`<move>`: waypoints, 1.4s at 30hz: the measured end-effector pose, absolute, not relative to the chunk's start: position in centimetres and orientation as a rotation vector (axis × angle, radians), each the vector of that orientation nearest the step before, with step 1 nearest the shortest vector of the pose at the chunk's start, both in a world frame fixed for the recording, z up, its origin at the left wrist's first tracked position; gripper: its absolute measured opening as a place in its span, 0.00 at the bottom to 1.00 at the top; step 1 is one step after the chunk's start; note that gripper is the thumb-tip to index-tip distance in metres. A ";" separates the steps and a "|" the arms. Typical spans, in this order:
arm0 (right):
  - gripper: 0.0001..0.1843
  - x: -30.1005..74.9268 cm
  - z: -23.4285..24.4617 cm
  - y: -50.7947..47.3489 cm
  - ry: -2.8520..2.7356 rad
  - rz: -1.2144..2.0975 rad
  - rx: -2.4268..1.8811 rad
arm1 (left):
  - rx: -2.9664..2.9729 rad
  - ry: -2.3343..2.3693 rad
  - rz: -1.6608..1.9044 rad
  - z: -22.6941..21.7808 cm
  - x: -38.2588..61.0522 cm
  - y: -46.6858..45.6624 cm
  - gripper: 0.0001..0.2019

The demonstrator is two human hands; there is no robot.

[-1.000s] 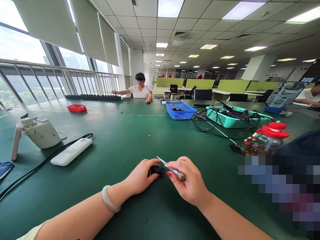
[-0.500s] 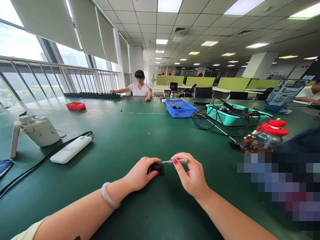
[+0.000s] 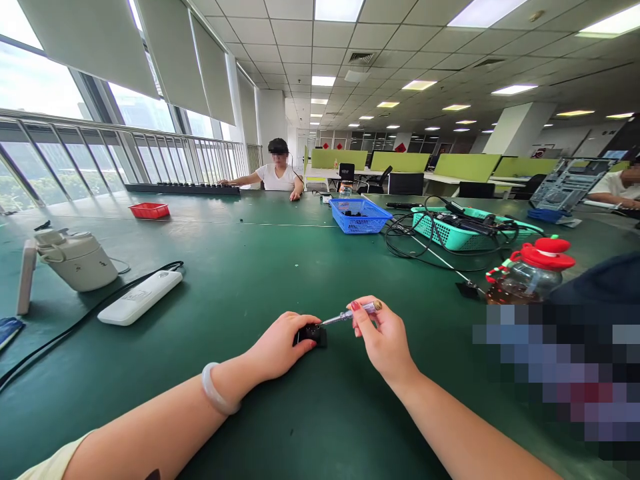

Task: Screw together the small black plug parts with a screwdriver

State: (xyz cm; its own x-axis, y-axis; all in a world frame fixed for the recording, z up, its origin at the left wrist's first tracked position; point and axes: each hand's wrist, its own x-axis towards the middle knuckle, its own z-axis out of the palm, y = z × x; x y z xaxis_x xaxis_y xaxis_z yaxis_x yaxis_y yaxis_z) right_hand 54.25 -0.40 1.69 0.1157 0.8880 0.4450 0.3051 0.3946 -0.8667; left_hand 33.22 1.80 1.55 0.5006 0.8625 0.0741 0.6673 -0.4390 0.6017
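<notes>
My left hand (image 3: 281, 343) is closed on a small black part (image 3: 315, 335), pinching it between thumb and fingers on the green table (image 3: 240, 267). Part of that piece is hidden behind the fingers, and I cannot make out its exact kind. In my right hand (image 3: 383, 340) is a screwdriver (image 3: 356, 313) with a clear purplish handle, gripped between thumb and fingers. Its thin metal shaft slants down to the left, and the tip is at the top of the black part. Whether the tip touches it I cannot tell.
A white power bank (image 3: 141, 297) with a black cable and a cream bottle (image 3: 80, 261) lie left. Farther off are a red tray (image 3: 149, 211), a blue basket (image 3: 361, 220) and a teal basket (image 3: 450, 235) of cables. A red-lidded jar (image 3: 535, 273) stands right. A person (image 3: 279, 175) sits opposite.
The screwdriver has tilted: its handle end is higher and its shaft slopes more steeply to the black part. My right hand has risen slightly. The left hand keeps its hold.
</notes>
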 end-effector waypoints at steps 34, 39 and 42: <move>0.31 55.5 0.6 2.2 -1.161 0.906 -1.268 | 2.246 1.223 0.520 1.4 33.1 1.9 0.18; 0.30 55.6 0.4 2.3 -1.165 0.909 -1.253 | 2.247 1.224 0.521 1.4 33.1 1.9 0.19; 0.29 55.6 0.4 2.3 -1.167 0.933 -1.247 | 2.251 1.226 0.513 1.5 33.1 1.9 0.18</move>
